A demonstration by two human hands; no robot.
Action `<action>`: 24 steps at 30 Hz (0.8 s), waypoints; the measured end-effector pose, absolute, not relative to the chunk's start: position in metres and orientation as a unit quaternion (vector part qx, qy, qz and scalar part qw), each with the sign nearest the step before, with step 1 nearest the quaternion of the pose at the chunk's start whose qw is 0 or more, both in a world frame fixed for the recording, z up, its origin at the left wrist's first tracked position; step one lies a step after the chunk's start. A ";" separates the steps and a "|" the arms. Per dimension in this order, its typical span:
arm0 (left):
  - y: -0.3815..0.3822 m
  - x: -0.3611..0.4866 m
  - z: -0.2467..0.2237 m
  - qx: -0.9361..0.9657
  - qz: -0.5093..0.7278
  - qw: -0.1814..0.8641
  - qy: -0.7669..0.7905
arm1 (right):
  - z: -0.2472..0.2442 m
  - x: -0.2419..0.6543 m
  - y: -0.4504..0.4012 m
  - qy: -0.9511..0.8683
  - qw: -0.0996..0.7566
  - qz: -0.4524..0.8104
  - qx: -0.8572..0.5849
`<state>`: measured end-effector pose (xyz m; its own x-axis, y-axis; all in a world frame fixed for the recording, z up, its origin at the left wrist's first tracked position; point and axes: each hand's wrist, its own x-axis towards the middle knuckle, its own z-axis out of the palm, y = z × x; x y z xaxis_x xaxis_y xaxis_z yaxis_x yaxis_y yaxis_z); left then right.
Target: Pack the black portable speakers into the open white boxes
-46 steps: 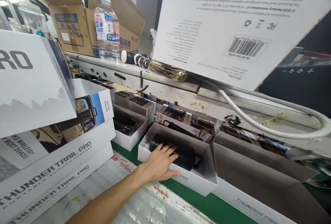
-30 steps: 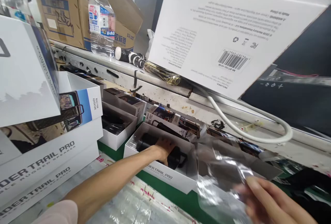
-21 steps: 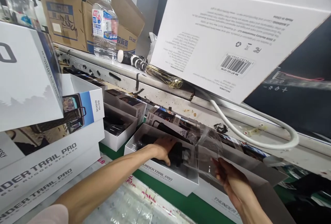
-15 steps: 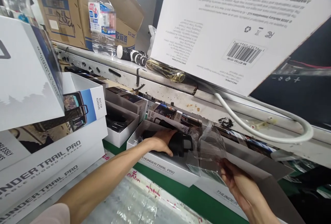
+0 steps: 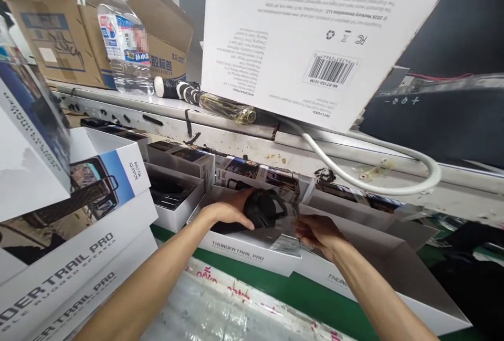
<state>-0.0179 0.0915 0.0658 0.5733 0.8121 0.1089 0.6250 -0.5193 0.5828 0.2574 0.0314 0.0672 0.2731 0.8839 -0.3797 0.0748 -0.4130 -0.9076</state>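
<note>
Black speaker [image 5: 265,210] sits tilted over the open white box [image 5: 244,263] marked THUNDER TRAIL PRO, its handled end raised and turned to the right; my left hand covers much of the rest, so I cannot tell how the other end lies. On my feed the left hand [image 5: 232,210] has its fingers wrapped round the speaker's body, thumb on the near side. My right hand [image 5: 318,231] is at the right end of the same box, fingers drawn narrow in a pinch on a clear plastic sheet [image 5: 290,244] that reaches toward the handle; its outline is hard for me to make out.

Just to the right I have a second open white box [image 5: 325,272], its visible inside grey. To the left, a smaller-looking open box [image 5: 177,220] holds something black. Printed panels [image 5: 255,173] stand close behind the speaker's box, and all of these rest along a green worktop [image 5: 311,291].

Farther left I see a stack of printed boxes [image 5: 79,278]. Along the ledge behind stand a plastic bottle [image 5: 124,42], a brown carton [image 5: 51,36] with its flaps up, and a large white box [image 5: 291,36] with upside-down print; a white cable [image 5: 374,190] loops below it.
</note>
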 end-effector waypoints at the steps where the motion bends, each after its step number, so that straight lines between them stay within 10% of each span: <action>1: 0.091 -0.012 0.065 0.855 0.167 0.240 0.427 | 0.066 0.256 0.033 -0.362 0.394 0.487 -0.690; 11: 0.096 0.007 0.052 0.876 0.059 0.164 0.449 | 0.053 0.225 0.007 -0.753 0.151 0.078 -0.636; 17: 0.093 0.019 0.041 0.884 0.024 0.143 0.444 | 0.024 0.204 -0.001 -0.777 0.037 0.078 -0.624; 24: 0.035 -0.004 0.047 0.880 0.142 0.076 0.447 | 0.031 0.214 0.002 -0.775 0.102 0.111 -0.614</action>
